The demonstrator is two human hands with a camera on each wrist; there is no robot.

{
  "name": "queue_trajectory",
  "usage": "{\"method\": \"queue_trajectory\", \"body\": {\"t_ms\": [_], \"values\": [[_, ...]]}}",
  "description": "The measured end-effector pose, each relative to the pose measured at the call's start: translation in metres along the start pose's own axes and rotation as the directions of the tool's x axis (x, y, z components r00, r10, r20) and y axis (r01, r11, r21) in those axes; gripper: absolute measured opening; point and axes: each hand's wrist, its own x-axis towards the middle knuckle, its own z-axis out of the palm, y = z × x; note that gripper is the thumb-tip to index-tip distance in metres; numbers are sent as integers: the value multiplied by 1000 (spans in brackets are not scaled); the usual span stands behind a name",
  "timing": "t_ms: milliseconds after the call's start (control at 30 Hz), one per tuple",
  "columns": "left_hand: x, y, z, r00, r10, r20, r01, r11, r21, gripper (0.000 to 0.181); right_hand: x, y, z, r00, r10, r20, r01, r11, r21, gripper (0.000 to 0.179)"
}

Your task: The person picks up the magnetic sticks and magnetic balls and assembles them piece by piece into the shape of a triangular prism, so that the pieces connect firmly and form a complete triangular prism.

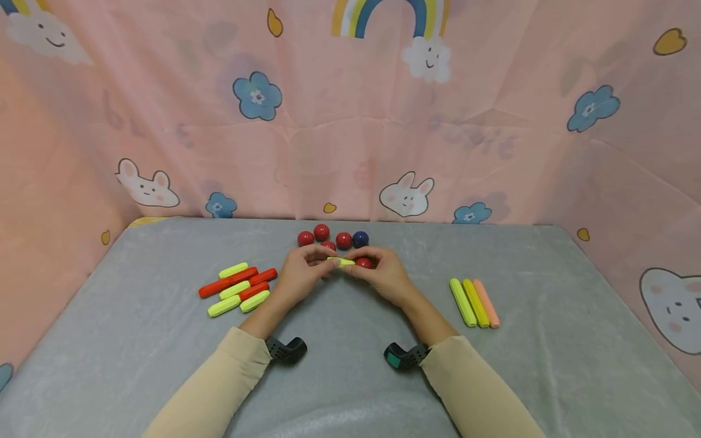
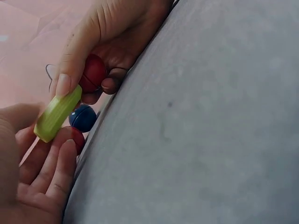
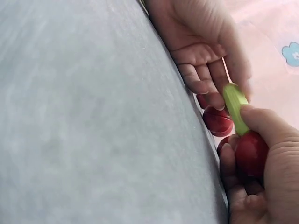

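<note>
Above the middle of the table, a short ribbed yellow-green stick (image 1: 342,262) is pinched from both ends. My left hand (image 1: 302,274) has one end between thumb and fingers, its other fingers loosely bent beneath. My right hand (image 1: 386,274) pinches the other end, the thumb lying along the stick (image 3: 236,107). A glossy red ball (image 3: 251,154) sits between the thumb and the curled lower fingers of the right hand. Past the hands stand several more red balls (image 1: 344,240) and one dark blue ball (image 1: 360,239), one red ball partly hidden by the left hand.
Left of the hands, short red sticks (image 1: 227,282) and yellow-green sticks (image 1: 223,305) lie grouped on the grey tabletop (image 1: 350,377). To the right, a yellow-green stick (image 1: 462,302), a yellow stick (image 1: 476,303) and a salmon stick (image 1: 487,303) lie alongside one another. A pink patterned curtain (image 1: 339,152) hangs behind.
</note>
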Motion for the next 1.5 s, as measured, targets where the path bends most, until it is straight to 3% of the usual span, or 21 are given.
{"method": "queue_trajectory", "body": {"t_ms": [200, 333, 400, 500, 600, 767, 900, 1167, 1400, 1500], "values": [[-1, 2, -1, 989, -1, -150, -6, 999, -46, 20, 0, 1, -2, 997, 75, -26, -73, 996, 58, 22], [-2, 2, -2, 964, 34, -265, -32, 999, 14, 19, 2, 0, -4, 990, 129, -52, -123, 987, 104, 24], [-2, 2, -3, 953, 68, -294, -54, 997, 57, 19, 3, -1, -5, 987, 150, -64, -139, 980, 145, 26], [-1, 2, -4, 957, 143, -254, -110, 984, 141, 21, 4, -1, -6, 981, 178, -80, -159, 966, 202, 27], [1, 0, -5, 974, 175, -143, -141, 964, 224, 37, 5, 0, -6, 976, 194, -95, -168, 958, 233, 28], [2, -2, -8, 991, 130, 12, -125, 922, 365, 57, 6, -1, -6, 974, 205, -98, -169, 941, 293, 28], [2, -3, -7, 993, 108, 54, -120, 892, 436, 51, 6, -1, -6, 975, 206, -86, -167, 928, 334, 29], [-1, -1, -3, 997, 78, 13, -77, 904, 421, 38, 4, -1, -8, 983, 176, -59, -145, 927, 346, 28], [1, 0, -3, 993, 47, -109, -18, 967, 253, 40, 4, 0, -8, 980, 193, -58, -161, 922, 352, 29], [1, 0, -4, 987, 40, -155, -8, 980, 197, 39, 4, 0, -9, 980, 192, -51, -163, 923, 349, 30]]}}
